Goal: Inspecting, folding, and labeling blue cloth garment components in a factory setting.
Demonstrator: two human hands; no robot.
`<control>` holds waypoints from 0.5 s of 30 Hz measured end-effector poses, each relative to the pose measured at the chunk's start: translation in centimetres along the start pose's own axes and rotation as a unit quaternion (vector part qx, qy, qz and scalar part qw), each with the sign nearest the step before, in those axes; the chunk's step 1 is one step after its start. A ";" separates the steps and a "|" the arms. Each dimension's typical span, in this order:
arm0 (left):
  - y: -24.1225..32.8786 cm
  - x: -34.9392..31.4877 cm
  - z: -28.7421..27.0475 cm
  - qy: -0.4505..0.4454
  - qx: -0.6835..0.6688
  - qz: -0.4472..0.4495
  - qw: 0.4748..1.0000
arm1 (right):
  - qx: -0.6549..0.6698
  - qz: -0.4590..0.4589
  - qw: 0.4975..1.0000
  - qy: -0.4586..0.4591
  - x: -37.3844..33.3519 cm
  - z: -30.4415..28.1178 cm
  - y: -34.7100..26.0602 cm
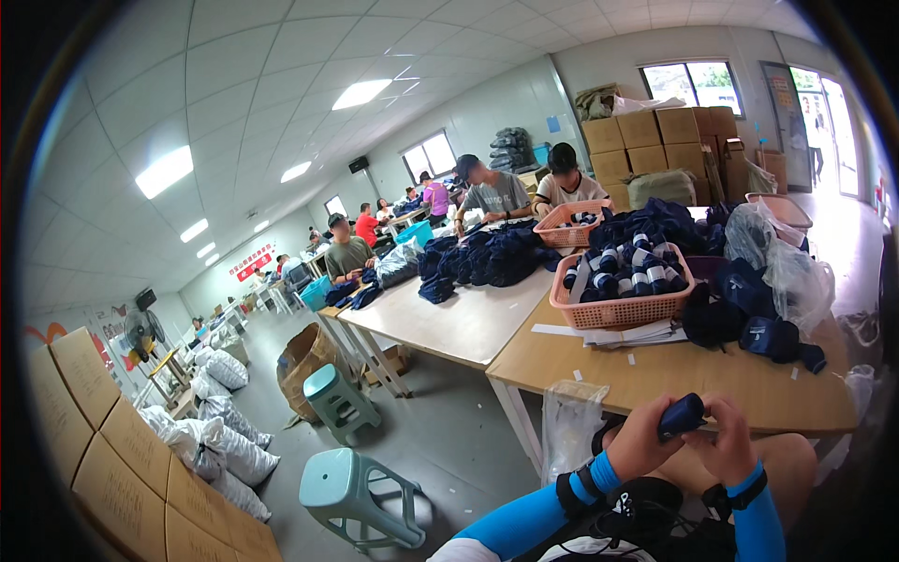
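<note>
A small navy cloth roll (682, 416) is held up over my lap, in front of the table's near edge. My left hand (641, 440) wraps round its left side, fingers closed on it. On the other side my right hand (729, 440) grips its right end with bent fingers. Just beyond, a pink basket (620, 315) is filled with navy rolls, many with white paper bands round them. Flat white paper strips (639, 335) lie in a stack against the basket. Loose navy cloth pieces (770, 339) are heaped to its right.
A clear plastic bag (573, 426) hangs from the table's (524, 361) front edge. Green stools (330, 476) stand on the left, beyond them stacked cartons (122, 468) and white sacks (245, 459). Co-workers (496, 192) sit across the tables by a large navy cloth pile (492, 255).
</note>
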State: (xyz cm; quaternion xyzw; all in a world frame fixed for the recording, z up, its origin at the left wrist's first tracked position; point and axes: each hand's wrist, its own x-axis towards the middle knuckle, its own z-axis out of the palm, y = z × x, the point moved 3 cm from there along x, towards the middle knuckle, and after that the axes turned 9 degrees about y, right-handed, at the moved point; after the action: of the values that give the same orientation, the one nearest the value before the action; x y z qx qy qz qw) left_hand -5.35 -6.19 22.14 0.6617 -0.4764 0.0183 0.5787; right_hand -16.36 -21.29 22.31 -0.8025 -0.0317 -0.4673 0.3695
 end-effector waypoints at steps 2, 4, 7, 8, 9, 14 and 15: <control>-0.2 -0.7 0.2 -0.003 -0.010 0.000 1.000 | 0.008 0.015 1.000 -0.022 -0.3 -0.3 -1.1; -0.6 -1.0 0.9 -0.015 -0.037 -0.001 0.999 | 0.021 0.015 1.000 -0.013 -0.4 -0.5 -1.6; -1.2 -1.8 0.4 0.015 -0.033 0.020 0.999 | 0.012 0.018 0.999 0.024 -1.8 -0.2 -1.6; -1.0 -2.1 -0.2 0.046 0.015 0.054 0.997 | -0.014 -0.038 0.999 0.004 -1.1 -0.1 -2.1; -0.8 -2.3 -0.7 0.042 -0.025 0.019 0.999 | 0.021 -0.044 0.999 -0.007 -0.7 0.4 -2.5; 0.7 -1.8 -0.9 -0.019 -0.146 -0.074 0.986 | 0.082 -0.074 0.993 -0.046 0.8 0.4 -2.0; 0.5 -1.7 -0.7 -0.022 -0.153 -0.081 0.985 | 0.091 -0.084 0.991 -0.050 0.6 0.4 -1.5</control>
State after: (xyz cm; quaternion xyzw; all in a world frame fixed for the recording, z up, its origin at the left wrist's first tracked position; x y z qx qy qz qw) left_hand -6.29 -4.55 21.74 0.6021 -0.4305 -0.1165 0.6623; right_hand -16.31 -20.17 23.52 -0.7826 -0.1593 -0.4512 0.3982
